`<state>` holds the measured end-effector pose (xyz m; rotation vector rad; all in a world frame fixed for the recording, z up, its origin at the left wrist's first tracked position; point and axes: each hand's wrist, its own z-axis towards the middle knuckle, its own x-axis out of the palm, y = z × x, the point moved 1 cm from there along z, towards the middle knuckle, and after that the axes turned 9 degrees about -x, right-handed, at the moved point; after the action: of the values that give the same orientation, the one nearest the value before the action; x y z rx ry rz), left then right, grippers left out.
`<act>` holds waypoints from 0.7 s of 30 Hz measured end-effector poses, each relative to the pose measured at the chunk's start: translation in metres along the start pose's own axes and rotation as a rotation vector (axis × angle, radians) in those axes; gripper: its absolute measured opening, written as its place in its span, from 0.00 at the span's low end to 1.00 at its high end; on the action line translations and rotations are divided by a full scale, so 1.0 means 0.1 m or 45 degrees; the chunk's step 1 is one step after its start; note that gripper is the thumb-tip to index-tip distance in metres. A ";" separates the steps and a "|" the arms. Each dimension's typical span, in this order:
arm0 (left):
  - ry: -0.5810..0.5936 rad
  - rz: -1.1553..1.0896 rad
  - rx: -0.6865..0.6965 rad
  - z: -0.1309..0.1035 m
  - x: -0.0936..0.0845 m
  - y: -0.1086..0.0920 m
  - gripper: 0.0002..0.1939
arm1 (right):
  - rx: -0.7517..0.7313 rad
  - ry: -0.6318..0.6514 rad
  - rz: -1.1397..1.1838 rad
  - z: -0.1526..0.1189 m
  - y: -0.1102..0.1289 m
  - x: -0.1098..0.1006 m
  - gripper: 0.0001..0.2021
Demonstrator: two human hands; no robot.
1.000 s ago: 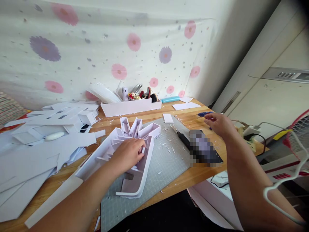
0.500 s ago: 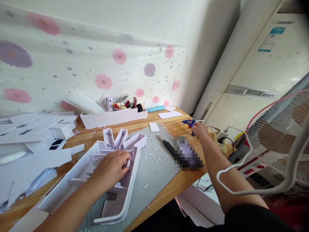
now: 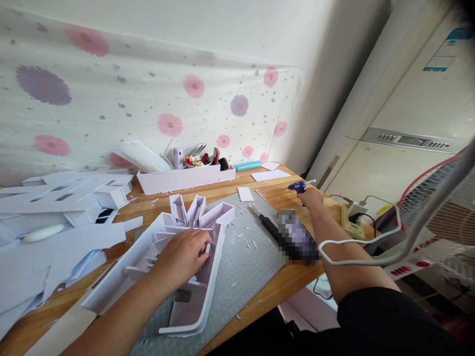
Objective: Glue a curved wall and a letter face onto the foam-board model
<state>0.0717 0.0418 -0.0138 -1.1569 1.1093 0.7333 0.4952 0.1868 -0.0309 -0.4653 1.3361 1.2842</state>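
Observation:
A white foam-board model with thin inner partition walls lies on the grey cutting mat. My left hand reaches into it from the near side, fingers curled together against the inner pieces by the right wall. Whatever those fingertips pinch is mostly hidden. At the right side of the table, my right hand is wrapped around the handle of a blue glue gun, which has a white glue stick at its back and its nozzle pointing left. Small folded white board pieces stand against the model's far end.
A utility knife lies beside a blurred-out object. White board sheets pile up at left. A long white box holds tools at the back. A fan and a power strip stand at right.
The view has turned slightly left, so everything sits further right in it. My left hand stays in the model, and my right hand keeps its grip on the glue gun.

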 end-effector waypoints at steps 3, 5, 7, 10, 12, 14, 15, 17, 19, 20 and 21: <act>-0.055 -0.138 -0.064 -0.05 -0.14 0.00 0.05 | -0.082 -0.105 0.078 -0.05 0.29 -0.01 0.11; -0.157 -0.317 -0.152 -0.08 -0.27 0.04 0.05 | -0.150 -0.222 0.216 -0.18 0.59 -0.02 0.15; -0.281 -0.557 -0.269 -0.11 -0.37 0.13 0.09 | -0.234 -0.312 0.620 -0.40 0.94 -0.02 0.16; -0.427 -1.084 -0.391 -0.14 -0.40 0.34 0.15 | -0.414 0.030 1.262 -0.84 1.44 0.00 0.19; -0.516 -1.491 -0.447 -0.15 -0.33 0.49 0.20 | -0.567 0.280 1.473 -1.12 1.67 0.01 0.17; -0.576 -1.816 -0.543 -0.16 -0.25 0.61 0.23 | -0.710 0.513 1.600 -1.36 1.79 0.03 0.16; -0.588 -1.938 -0.587 -0.17 -0.22 0.65 0.25 | -0.775 0.629 1.635 -1.46 1.81 0.05 0.16; -0.593 -2.108 -0.624 -0.18 -0.18 0.68 0.26 | -0.930 0.809 1.644 -1.60 1.83 0.08 0.14; -0.576 -2.201 -0.590 -0.19 -0.18 0.68 0.25 | -1.120 0.866 1.591 -1.68 1.83 0.11 0.11; -0.558 -2.231 -0.562 -0.20 -0.18 0.66 0.24 | -1.209 0.855 1.566 -1.71 1.83 0.11 0.10; -0.535 -2.253 -0.540 -0.21 -0.18 0.65 0.23 | -1.287 0.828 1.550 -1.74 1.84 0.11 0.10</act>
<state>0.0014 0.0419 -0.0182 -1.6774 -0.6228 -0.2609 0.2575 0.1011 -0.0141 -0.8428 1.4208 3.0636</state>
